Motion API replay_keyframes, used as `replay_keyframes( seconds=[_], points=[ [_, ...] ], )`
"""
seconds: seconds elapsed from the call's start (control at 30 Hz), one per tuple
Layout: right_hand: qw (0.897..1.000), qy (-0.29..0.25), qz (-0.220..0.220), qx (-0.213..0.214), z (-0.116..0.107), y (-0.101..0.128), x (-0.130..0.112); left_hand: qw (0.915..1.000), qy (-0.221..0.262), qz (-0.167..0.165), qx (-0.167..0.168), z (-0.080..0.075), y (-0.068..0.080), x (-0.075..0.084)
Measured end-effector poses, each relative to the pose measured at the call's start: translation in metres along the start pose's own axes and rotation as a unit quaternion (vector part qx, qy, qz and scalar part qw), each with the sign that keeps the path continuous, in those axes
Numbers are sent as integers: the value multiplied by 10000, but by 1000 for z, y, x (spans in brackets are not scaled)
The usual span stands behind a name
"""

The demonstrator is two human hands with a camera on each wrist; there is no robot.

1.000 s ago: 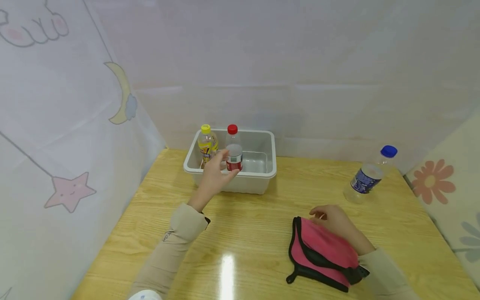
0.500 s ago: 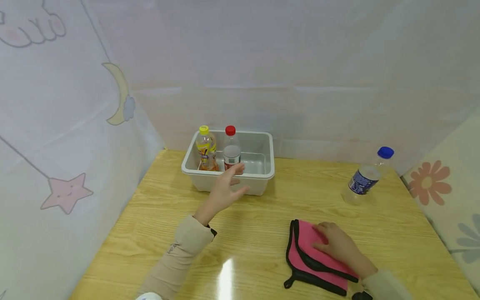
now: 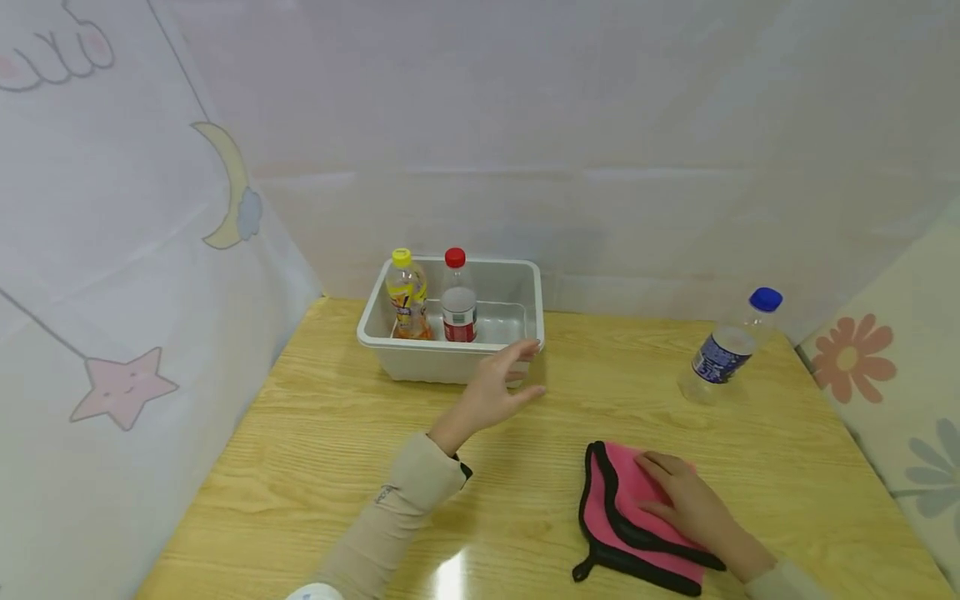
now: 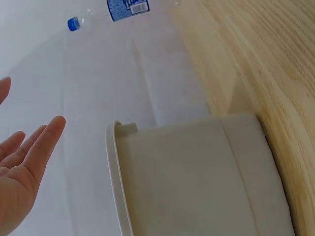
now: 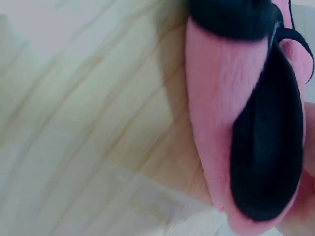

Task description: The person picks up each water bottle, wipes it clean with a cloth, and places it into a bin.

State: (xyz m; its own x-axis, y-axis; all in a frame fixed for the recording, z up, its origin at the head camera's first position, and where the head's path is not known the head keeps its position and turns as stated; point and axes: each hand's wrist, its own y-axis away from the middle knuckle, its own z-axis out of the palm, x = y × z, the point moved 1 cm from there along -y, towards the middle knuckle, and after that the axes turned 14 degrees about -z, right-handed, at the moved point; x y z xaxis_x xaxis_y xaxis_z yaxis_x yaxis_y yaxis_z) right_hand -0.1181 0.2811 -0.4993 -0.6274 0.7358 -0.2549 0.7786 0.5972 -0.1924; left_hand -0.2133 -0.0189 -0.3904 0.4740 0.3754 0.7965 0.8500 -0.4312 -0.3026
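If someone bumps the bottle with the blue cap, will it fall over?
Probably, yes. The blue-capped bottle stands alone on the table, tall and narrow, so a bump would likely tip it. It looks clear and nearly empty, so it is probably light. Being round, it might then roll. Neither hand is near it.

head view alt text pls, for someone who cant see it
A person's open left hand hovers beside a white plastic tub holding a yellow-capped bottle and a red-capped bottle, on a wooden table. Their right hand rests on a pink, black-edged cloth; a blue-capped bottle stands far right.
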Motion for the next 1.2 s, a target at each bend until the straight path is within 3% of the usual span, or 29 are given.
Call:
replay_keyframes(
  seconds=[0.13,0.3,0.43,0.57,0.7,0.83,0.9,0.97,1.1,1.2],
  points=[
    [9954,352,-864,211,-3,11,16,9997,-139,-135,-139,7,-5,3],
    [9788,658,-1938,120,-16,26,40,9982,-247,-282,-470,19,-14,9],
    [9702,839,-2266,-164,-25,33,53,9957,-380,-368,-764,32,-28,17],
    [9679,1038,-2277,-236,-30,37,56,9927,-495,-439,-1012,48,-45,24],
    [9832,708,-1643,-360,-31,39,48,9893,-604,-448,-1253,67,-66,29],
    [9991,355,-195,-122,-26,37,32,9868,-786,-450,-1339,88,-87,32],
    [9969,541,555,143,-21,37,24,9855,-926,-477,-1339,97,-98,34],
    [9890,1019,996,400,-16,38,18,9839,-1051,-529,-1342,105,-108,36],
    [9701,1995,1138,788,-10,43,13,9779,-1380,-737,-1385,123,-128,39],
    [9728,1716,1503,407,-9,46,12,9726,-1502,-990,-1475,137,-139,41]
  ],
)
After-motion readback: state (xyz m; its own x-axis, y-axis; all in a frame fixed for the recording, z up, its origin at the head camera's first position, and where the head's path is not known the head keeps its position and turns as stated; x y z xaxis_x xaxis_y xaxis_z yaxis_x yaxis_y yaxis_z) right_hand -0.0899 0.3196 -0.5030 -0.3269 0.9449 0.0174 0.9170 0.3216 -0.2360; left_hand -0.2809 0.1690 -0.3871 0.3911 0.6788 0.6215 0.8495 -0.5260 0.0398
